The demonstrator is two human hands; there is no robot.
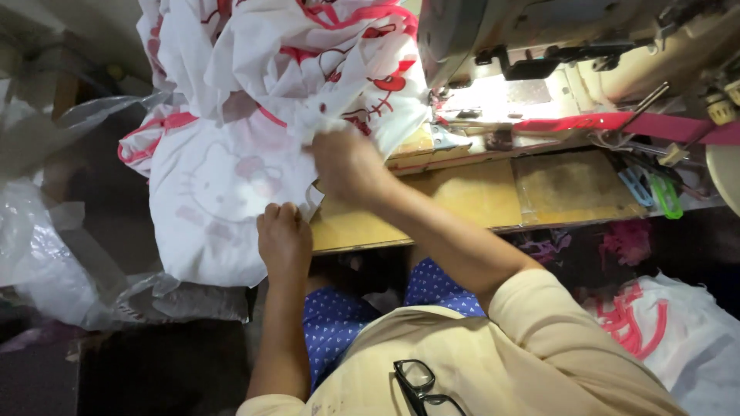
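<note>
A big piece of white fabric with pink trim and red and pink cartoon prints hangs over the left end of the wooden sewing table. My right hand reaches across and grips a fold of it near the table's corner. My left hand is closed on the fabric's lower edge, just below and left of the right hand. The sewing machine stands behind at the upper right, its lamp lighting the needle area, with a pink strip running under it.
Clear plastic sheeting is heaped at the left. Blue and green clips lie at the table's right. More white and pink fabric sits low at the right. Black glasses hang on my shirt front.
</note>
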